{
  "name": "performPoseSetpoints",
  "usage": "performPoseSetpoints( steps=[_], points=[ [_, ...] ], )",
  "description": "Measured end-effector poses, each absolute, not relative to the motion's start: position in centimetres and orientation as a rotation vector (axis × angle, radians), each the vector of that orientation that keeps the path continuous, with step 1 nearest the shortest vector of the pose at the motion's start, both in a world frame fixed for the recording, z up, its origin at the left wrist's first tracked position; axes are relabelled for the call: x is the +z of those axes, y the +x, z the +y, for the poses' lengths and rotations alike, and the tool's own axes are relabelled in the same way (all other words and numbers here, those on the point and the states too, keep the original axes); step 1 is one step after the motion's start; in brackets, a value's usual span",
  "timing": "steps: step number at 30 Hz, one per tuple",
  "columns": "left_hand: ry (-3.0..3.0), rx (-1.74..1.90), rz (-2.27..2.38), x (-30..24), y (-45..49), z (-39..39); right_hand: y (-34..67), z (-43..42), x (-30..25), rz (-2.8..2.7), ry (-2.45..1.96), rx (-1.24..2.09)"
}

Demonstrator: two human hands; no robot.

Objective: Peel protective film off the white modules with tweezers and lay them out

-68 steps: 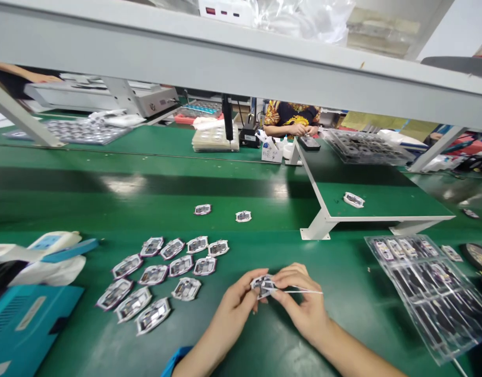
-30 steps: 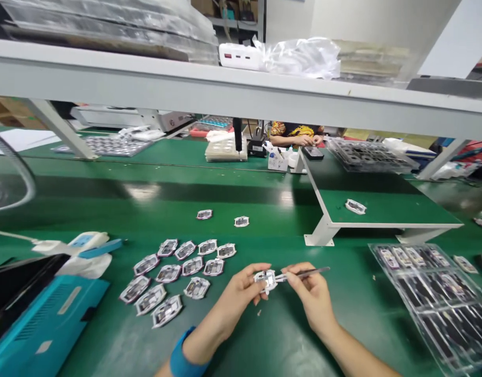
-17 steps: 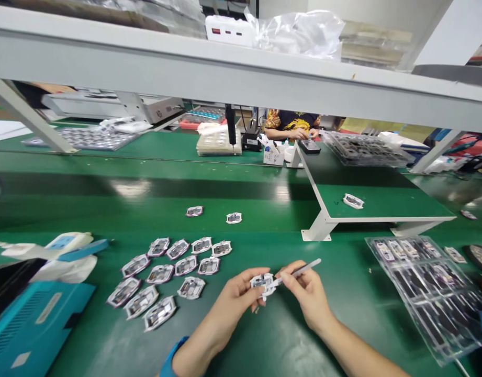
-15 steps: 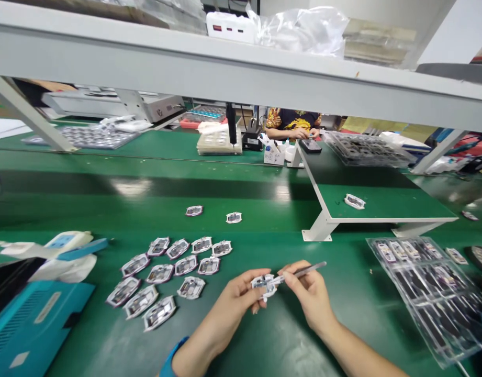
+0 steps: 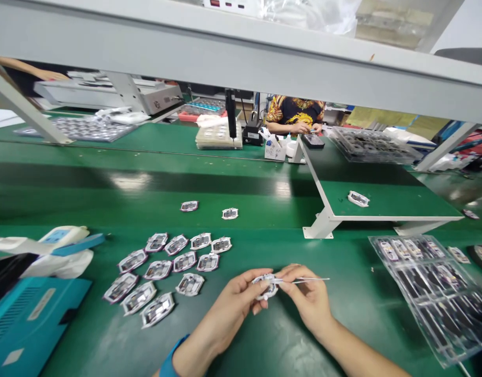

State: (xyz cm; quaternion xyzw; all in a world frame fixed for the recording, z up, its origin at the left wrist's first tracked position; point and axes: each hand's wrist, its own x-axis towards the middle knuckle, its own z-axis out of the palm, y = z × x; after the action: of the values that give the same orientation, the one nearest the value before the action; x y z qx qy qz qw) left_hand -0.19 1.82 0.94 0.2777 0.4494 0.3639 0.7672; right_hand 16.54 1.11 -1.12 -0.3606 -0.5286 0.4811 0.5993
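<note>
My left hand (image 5: 241, 293) pinches a small white device housing (image 5: 267, 287) between thumb and fingers, a little above the green bench. Thin metal tweezers (image 5: 309, 279) sit in my right hand (image 5: 306, 296), gripped by thumb and fingertips, their back end pointing right. Their tip reaches the housing's inner face; what it touches there is too small to tell. Left of my hands, several similar housings (image 5: 158, 269) with white or purple rims lie in loose rows. The closest of these is a pale housing (image 5: 190, 284).
A clear compartment tray (image 5: 425, 293) with several parts lies at right. Behind it stands a low green platform (image 5: 393, 201) with a housing (image 5: 358, 198) on it. A teal box (image 5: 48, 324) is at left. A shelf beam (image 5: 241, 52) crosses above; a co-worker (image 5: 295, 115) sits beyond.
The tweezers have turned in my right hand, from slanting upward to nearly level, and now show edge-on. The housing stays in my left hand. The whole view has shifted slightly.
</note>
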Motion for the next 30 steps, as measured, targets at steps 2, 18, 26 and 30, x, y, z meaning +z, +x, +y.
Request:
performPoseSetpoints(
  steps=[2,18,26,30],
  points=[
    [0.649,0.790,0.994,0.8,-0.2,1.8,16.6,1.2,-1.1,-1.231,-0.829,1.137],
    [1.102,0.841,1.087,-0.5,0.1,1.6,16.9,1.7,-1.5,-0.995,-1.001,1.326],
    [1.173,0.833,1.106,-0.5,0.0,1.5,16.9,1.7,-1.2,-1.010,-1.040,1.308],
    [1.147,0.834,1.099,-0.4,0.0,1.3,16.9,1.7,-1.1,-1.002,-1.070,1.281]
  ],
)
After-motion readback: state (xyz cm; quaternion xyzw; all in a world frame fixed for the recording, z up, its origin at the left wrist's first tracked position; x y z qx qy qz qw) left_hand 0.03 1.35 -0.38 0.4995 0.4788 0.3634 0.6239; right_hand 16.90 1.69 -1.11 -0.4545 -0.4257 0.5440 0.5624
